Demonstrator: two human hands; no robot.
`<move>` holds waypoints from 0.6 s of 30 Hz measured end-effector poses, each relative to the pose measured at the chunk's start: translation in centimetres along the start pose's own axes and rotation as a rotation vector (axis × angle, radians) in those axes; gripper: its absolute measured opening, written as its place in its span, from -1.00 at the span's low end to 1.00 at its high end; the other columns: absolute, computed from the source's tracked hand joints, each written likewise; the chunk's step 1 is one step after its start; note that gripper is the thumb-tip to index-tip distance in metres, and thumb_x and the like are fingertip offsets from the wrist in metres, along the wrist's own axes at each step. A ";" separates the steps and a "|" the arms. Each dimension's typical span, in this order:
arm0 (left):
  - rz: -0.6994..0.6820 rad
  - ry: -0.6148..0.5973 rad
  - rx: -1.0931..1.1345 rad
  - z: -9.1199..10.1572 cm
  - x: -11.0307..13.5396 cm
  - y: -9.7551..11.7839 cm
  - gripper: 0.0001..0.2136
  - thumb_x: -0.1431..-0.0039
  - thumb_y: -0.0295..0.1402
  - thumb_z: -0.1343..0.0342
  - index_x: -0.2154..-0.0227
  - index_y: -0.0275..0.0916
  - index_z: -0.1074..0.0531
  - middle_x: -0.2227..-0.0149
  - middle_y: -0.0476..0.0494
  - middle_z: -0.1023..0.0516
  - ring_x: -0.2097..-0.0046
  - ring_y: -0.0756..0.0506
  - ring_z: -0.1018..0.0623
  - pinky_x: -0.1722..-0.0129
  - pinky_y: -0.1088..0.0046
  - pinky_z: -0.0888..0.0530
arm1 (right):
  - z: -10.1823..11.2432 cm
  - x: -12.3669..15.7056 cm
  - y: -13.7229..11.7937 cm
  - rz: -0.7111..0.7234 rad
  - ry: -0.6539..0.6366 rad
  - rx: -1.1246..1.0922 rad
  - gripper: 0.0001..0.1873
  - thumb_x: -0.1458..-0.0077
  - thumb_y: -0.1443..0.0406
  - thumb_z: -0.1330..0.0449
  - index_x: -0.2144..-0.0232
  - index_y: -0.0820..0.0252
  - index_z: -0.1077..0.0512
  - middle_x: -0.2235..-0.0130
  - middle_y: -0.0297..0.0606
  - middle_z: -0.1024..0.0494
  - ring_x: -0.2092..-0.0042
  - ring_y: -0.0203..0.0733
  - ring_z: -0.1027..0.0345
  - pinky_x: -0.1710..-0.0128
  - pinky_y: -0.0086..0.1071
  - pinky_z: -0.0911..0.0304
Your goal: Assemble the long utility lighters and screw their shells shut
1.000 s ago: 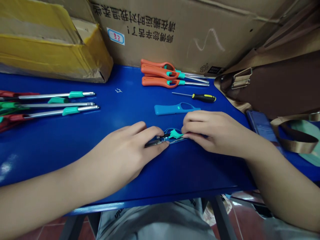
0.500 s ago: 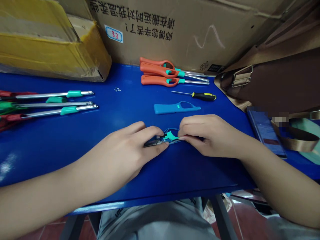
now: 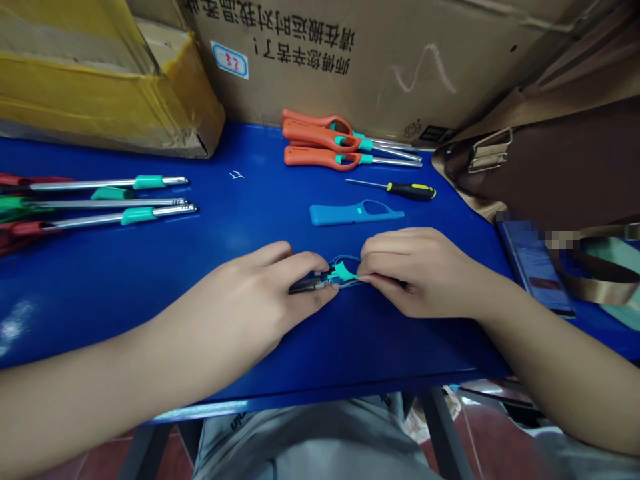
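Note:
An opened blue gas lighter (image 3: 347, 259) lies between my hands near the front of the table, its inner parts showing. My left hand (image 3: 273, 283) holds its left part, thumb and fingertips pressed around the housing. A dark, see-through piece (image 3: 306, 285) shows under those fingers. In the middle of the lighter sits a teal trigger (image 3: 344, 271). The fingers of my right hand (image 3: 407, 270) are pinched at the trigger's right tip and the housing there; exactly what they grip is partly hidden. Just beyond lies the other blue half shell (image 3: 335, 214).
Several orange lighters (image 3: 317, 157) lie by the cardboard box (image 3: 310, 93). A screwdriver (image 3: 413, 191) rests nearer. Long metal lighter tubes (image 3: 110, 205) lie left, small white pieces (image 3: 236, 175) further in. A phone (image 3: 533, 267) and brown bag (image 3: 555, 167) are right.
Both hands stay almost where they were on the lighter, with only tiny finger shifts. The whole view has moved slightly.

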State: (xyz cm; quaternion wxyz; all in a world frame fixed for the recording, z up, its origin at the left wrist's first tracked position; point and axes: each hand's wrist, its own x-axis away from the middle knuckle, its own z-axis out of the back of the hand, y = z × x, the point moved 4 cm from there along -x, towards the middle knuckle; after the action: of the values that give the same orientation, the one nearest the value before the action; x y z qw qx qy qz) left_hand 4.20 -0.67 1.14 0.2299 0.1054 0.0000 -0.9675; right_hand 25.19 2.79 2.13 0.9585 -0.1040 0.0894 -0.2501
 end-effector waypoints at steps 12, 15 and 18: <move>0.008 0.017 0.001 0.1 0.0 -0.1 -0.59 -0.35 -0.52 -0.05 -0.20 -0.24 -0.51 -0.09 -0.31 -0.54 0.08 -0.23 -0.52 0.08 0.18 -0.57 | 0.4 -0.2 -0.3 -0.003 0.011 -0.011 -0.73 -0.41 0.36 0.00 0.30 0.17 -0.46 0.28 -0.22 -0.54 0.27 -0.20 -0.36 0.29 -0.34 -0.17; 0.015 0.029 0.014 0.2 0.0 -0.2 -0.59 -0.37 -0.51 -0.02 -0.21 -0.22 -0.51 -0.09 -0.29 -0.54 0.10 -0.22 -0.52 0.10 0.20 -0.56 | 0.4 -0.1 -0.3 0.041 0.012 0.034 -0.70 -0.38 0.41 0.02 0.29 0.18 -0.49 0.26 -0.19 -0.57 0.25 -0.17 -0.39 0.29 -0.33 -0.20; 0.015 0.043 0.033 0.3 -0.1 -0.2 -0.60 -0.37 -0.51 -0.02 -0.20 -0.24 -0.51 -0.09 -0.30 -0.54 0.10 -0.22 -0.53 0.11 0.21 -0.55 | 0.2 -0.1 -0.2 0.055 0.003 0.063 -0.71 -0.35 0.43 0.00 0.29 0.18 -0.50 0.23 -0.18 -0.59 0.23 -0.16 -0.41 0.28 -0.33 -0.21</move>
State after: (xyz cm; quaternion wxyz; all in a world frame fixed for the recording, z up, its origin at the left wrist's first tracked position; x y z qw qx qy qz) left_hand 4.15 -0.50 1.42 0.2351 0.1297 -0.0119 -0.9632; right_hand 25.11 2.71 2.39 0.9676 -0.0707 0.0859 -0.2266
